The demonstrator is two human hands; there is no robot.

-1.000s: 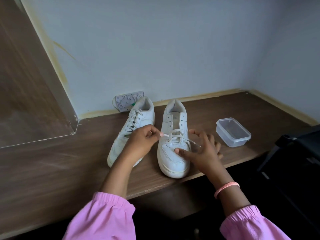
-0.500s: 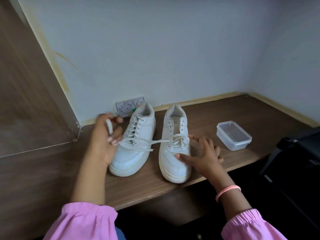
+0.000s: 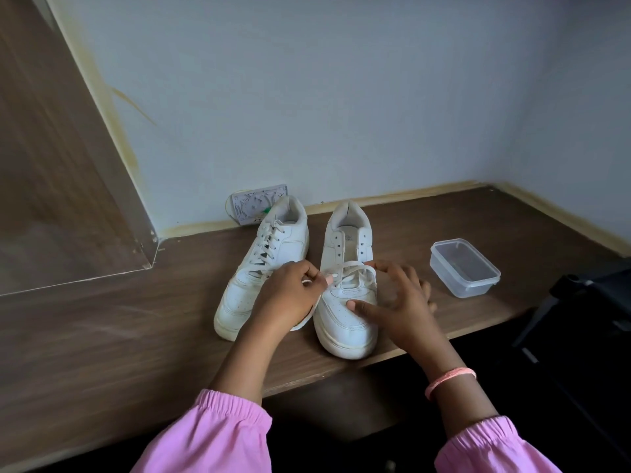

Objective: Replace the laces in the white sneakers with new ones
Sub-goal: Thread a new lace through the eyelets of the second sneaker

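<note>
Two white sneakers stand side by side on the wooden shelf (image 3: 136, 336), toes toward me. The left sneaker (image 3: 269, 254) is laced all the way up. The right sneaker (image 3: 345, 319) has a white lace (image 3: 351, 268) only through its lower eyelets; the upper eyelets are bare. My left hand (image 3: 290, 298) pinches the lace's end at the left row of eyelets. My right hand (image 3: 399, 302) rests on the right sneaker, thumb on the toe box and fingers spread along its right side.
A clear, lidless plastic container (image 3: 464, 268) sits on the shelf right of the sneakers. A white wall socket (image 3: 256, 204) is behind the left sneaker. A wooden panel (image 3: 51, 165) rises at the left. A dark object (image 3: 587, 319) stands off the shelf's right edge.
My left hand pulled the lace far out to the left over the left sneaker, then came back to the right sneaker's eyelets. My right hand stayed on that sneaker.
</note>
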